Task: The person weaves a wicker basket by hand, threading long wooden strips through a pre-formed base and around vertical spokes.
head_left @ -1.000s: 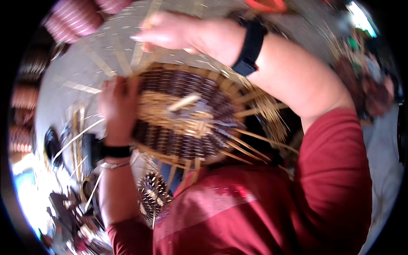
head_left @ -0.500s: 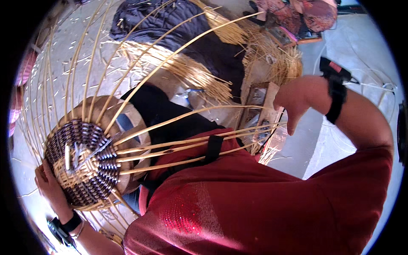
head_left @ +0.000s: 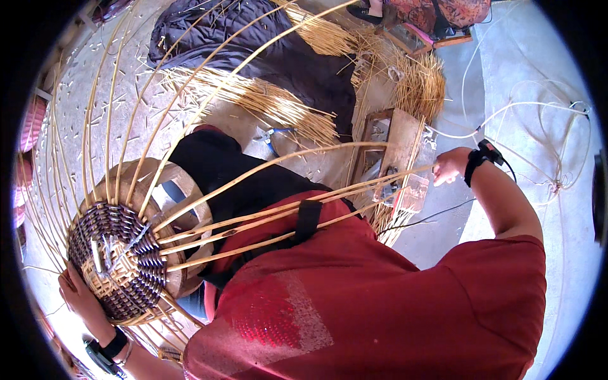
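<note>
A round woven basket base (head_left: 136, 278), dark at its rim and pale in the middle, tilts at my left, with long pale cane stakes (head_left: 253, 166) fanning out from it. A pale scrap-like piece lies on its centre. Behind the base stands a tan rounded form (head_left: 198, 183) with wide openings. My left hand (head_left: 82, 294) grips the base at its lower left edge, fingers against the weave. Far out to the right, my right hand (head_left: 448, 166) is closed at the tip of one stake; whether it pinches that stake or a thinner strand is hidden.
Bundles of cut cane (head_left: 272, 104) lie on the floor beyond my legs, beside a dark cloth (head_left: 253, 38). Near my right hand are a wooden board (head_left: 405, 136) and a thin dark strand (head_left: 421, 218). Blue-handled pliers (head_left: 272, 138) rest near my knee. White cords (head_left: 532, 107) run at the right.
My right hand has turned and gone from open, curved fingers to closed ones, at the stake tip. The dark strand now lies lower and flatter. My left hand stays on the base.
</note>
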Available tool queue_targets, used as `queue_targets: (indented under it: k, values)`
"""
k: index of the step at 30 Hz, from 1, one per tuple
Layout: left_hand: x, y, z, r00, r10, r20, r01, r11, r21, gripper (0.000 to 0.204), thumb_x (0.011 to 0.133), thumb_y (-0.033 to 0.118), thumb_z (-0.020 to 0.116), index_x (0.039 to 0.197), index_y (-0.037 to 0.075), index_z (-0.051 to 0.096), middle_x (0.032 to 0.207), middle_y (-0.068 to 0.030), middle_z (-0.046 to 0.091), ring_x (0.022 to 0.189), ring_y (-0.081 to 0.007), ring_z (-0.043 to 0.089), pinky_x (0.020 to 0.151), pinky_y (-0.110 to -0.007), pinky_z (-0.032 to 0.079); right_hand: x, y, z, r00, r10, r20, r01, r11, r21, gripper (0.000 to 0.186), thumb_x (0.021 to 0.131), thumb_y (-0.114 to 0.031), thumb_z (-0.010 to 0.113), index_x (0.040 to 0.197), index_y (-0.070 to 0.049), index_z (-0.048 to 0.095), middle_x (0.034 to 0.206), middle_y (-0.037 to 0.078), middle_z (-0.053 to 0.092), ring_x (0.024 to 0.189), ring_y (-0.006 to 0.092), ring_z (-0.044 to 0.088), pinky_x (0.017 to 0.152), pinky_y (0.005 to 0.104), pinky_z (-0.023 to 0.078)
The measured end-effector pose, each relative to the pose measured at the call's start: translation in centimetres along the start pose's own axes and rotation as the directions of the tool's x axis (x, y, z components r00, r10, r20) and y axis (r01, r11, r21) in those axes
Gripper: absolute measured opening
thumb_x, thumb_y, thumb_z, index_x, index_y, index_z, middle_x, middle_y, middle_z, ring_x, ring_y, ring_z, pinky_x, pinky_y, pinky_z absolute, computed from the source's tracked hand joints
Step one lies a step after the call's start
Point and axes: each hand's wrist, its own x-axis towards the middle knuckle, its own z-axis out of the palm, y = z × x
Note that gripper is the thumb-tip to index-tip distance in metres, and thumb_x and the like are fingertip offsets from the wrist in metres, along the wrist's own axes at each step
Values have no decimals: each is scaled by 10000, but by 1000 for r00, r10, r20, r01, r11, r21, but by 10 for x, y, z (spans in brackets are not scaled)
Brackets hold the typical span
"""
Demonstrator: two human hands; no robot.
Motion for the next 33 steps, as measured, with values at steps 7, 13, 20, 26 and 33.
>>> queue_targets:
  k: [7,13,20,26,33]
  values:
    - [-4,-7,0,1000,-12,2,12,997,74,428,1084,410,570,1164,1,666,1054,-204,677,978,-379,635,899,-474,497,84,-57,115,755,-646,107,542,709,452,816,869,-620,742,1467,-96,562,1445,181,612,1358,301,559,1143,407,422]
    - [-9,-1,6,1000,-29,3,29,1000,12,360,1090,359,573,1186,25,667,1087,-189,662,981,-352,642,896,-477,503,107,-136,221,780,-626,-12,529,647,549,784,901,-528,730,1494,-76,489,1460,211,578,1381,340,526,1142,414,433]
    - [-17,10,2,999,-7,34,7,1000,-5,369,1107,359,532,1198,20,647,1064,-208,651,978,-390,612,902,-495,482,138,-154,237,829,-447,-337,560,671,487,760,939,-421,716,1526,-53,404,1477,245,538,1409,385,487,1140,423,445]
    - [-19,5,2,999,-14,38,14,1000,12,370,1108,355,530,1181,11,645,1046,-207,644,951,-386,613,881,-498,488,144,-199,202,889,-232,-395,458,451,766,586,989,-330,668,1454,-47,453,1409,224,587,1355,373,514,1102,416,472]
    - [-21,16,0,999,-17,34,17,1000,4,361,1104,347,540,1157,1,632,1022,-203,643,983,-378,594,905,-492,473,177,-193,189,881,-322,-347,433,253,865,233,1007,-258,588,1075,-77,717,1067,96,759,975,271,693,900,397,540]
